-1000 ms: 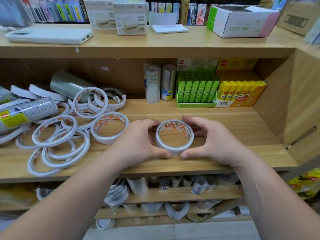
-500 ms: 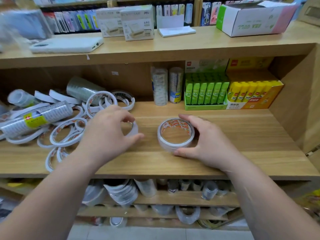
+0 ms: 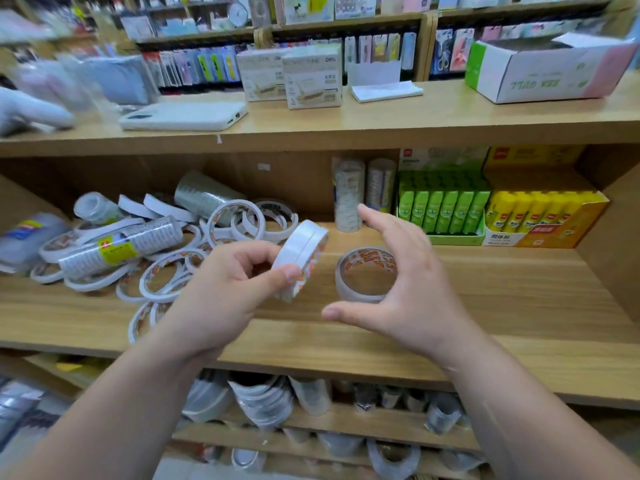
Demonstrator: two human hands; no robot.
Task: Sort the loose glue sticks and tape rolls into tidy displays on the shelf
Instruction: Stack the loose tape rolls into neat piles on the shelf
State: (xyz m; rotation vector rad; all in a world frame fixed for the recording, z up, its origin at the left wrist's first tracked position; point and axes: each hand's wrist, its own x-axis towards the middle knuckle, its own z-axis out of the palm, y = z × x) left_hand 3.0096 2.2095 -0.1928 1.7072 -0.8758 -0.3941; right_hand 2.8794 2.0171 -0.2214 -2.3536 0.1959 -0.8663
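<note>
White tape rolls (image 3: 300,258), tilted on edge, are pinched in the raised left hand (image 3: 221,292). Right hand (image 3: 408,289) hovers spread, fingers apart, over a tape stack (image 3: 363,280) lying flat on the wooden shelf (image 3: 519,306).

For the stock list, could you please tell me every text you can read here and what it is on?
"deli", upside down: white box on the top shelf.
Upside-down green lettering: pink-and-green carton, not surely readable.
Chinese characters: yellow glue box, too blurred.
Yellow label: tape tube, unreadable.
</note>
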